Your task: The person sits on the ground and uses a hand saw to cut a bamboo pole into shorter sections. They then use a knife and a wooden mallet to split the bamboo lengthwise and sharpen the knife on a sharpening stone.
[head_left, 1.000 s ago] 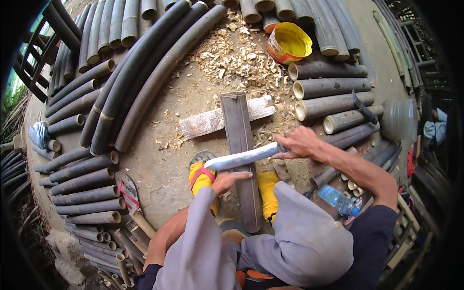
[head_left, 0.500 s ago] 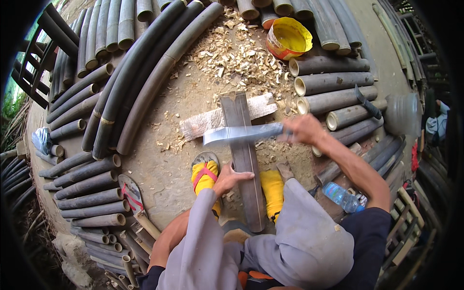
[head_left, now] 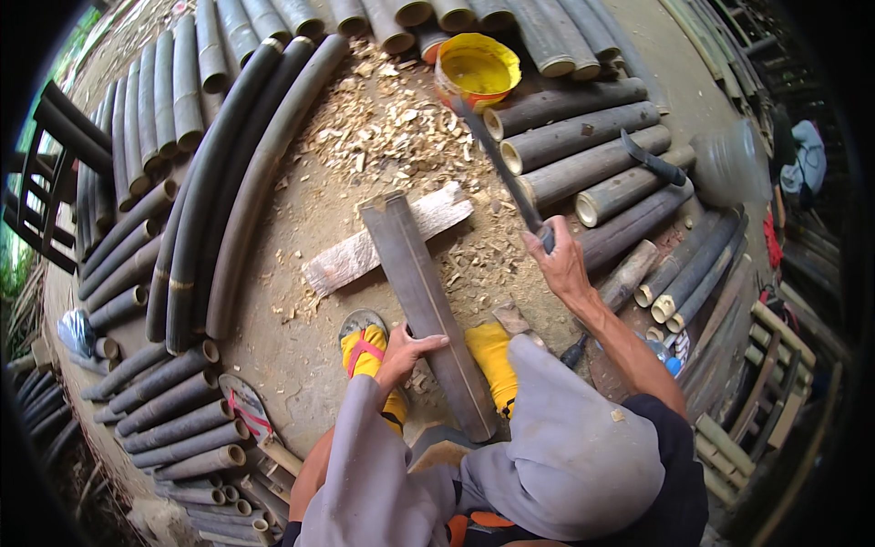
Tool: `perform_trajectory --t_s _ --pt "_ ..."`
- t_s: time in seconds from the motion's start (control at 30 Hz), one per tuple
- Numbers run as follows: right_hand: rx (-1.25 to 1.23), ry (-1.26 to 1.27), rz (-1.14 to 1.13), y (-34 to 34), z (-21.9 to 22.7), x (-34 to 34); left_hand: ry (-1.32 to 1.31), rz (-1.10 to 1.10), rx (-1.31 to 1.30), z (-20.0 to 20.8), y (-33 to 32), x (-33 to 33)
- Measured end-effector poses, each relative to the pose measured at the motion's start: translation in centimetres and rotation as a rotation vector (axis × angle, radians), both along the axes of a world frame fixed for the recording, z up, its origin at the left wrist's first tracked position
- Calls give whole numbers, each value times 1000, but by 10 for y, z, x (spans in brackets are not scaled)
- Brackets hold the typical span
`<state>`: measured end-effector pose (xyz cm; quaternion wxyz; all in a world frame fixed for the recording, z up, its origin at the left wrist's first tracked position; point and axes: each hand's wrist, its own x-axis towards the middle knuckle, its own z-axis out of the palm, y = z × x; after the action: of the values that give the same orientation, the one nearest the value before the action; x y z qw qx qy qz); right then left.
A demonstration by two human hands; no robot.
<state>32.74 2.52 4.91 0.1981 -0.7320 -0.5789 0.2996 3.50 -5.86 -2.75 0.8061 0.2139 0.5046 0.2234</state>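
Note:
My left hand (head_left: 407, 354) is closed around the near part of a dark split bamboo piece (head_left: 424, 305), thumb across its top. The piece slants away from between my feet, its far end resting across a pale, rough wooden block (head_left: 342, 266) on the ground. My right hand (head_left: 558, 258) grips the handle of a machete (head_left: 497, 159), held up to the right of the bamboo and apart from it. Its long, narrow-looking blade points away, with the tip close to a yellow bucket (head_left: 476, 68) in the picture.
Pale wood chips (head_left: 383, 132) are scattered over the ground beyond the block. Long curved bamboo poles (head_left: 264, 182) and shorter cut lengths line the left. More bamboo lengths (head_left: 583, 128) lie at right, a second curved blade (head_left: 652, 159) on top. One loose sandal (head_left: 244, 406) lies at left.
The machete has lifted off from across the bamboo and swung round to point away. My right hand has risen with it. The view has turned slightly; my left hand keeps its hold.

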Motion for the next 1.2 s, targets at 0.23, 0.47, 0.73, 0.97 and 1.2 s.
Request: perform_trajectory --t_s 0.23,0.47,0.73,0.97,1.2 --pt "196 -174 -234 -11 -22 76 59 2 40 10 0 8" --pt "31 -436 -171 3 -27 99 278 -232 45 15 1 -12" --pt "42 -401 -225 -7 -30 99 775 -546 211 68 -43 -71" --pt "202 -224 -293 -26 -35 112 505 -864 -95 159 -153 -124" --pt "477 -103 -302 -88 -3 54 325 -858 -229 174 -205 -129"
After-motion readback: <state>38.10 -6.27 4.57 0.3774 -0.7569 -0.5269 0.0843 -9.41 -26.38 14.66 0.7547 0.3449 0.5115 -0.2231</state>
